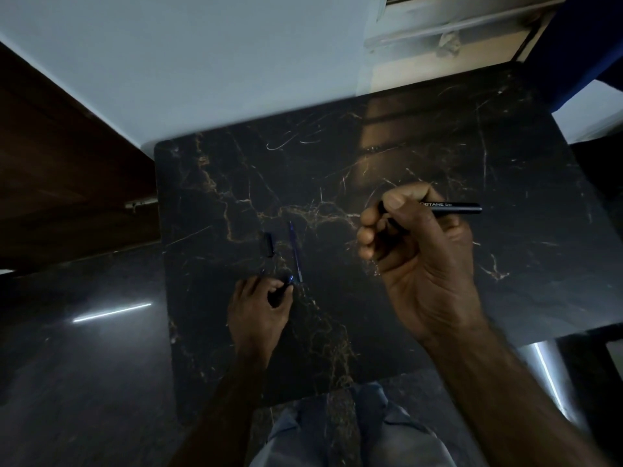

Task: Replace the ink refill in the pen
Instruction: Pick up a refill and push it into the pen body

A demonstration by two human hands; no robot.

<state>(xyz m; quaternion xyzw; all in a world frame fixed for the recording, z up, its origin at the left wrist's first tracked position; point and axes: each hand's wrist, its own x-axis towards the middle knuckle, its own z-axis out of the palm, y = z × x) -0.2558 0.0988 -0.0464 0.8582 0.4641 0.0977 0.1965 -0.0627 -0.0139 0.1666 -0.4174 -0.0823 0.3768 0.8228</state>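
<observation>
Jeans [340, 433] on my legs sit closest to the lens, just under the near edge of the table [421, 156], a dark marble-patterned slab with gold veins. From my remote seat I see both bare forearms reaching over it. My right hand [418, 261] is the larger shape in view, raised toward the camera, its fingers [392, 202] curled around a black pen barrel [450, 208] — white lettering on its side, the barrel lying roughly level and pointing right, thumb pressed on its left end. My left hand [259, 305] is lower on the table, fingers pinched around a small dark blue-tinted piece [288, 281]; I cannot tell what it is. Just beyond that hand a thin blue ink refill [295, 252] lies on the table, running away from me, and a short black cap-like part [268, 244] rests just to its left, apart from it.
</observation>
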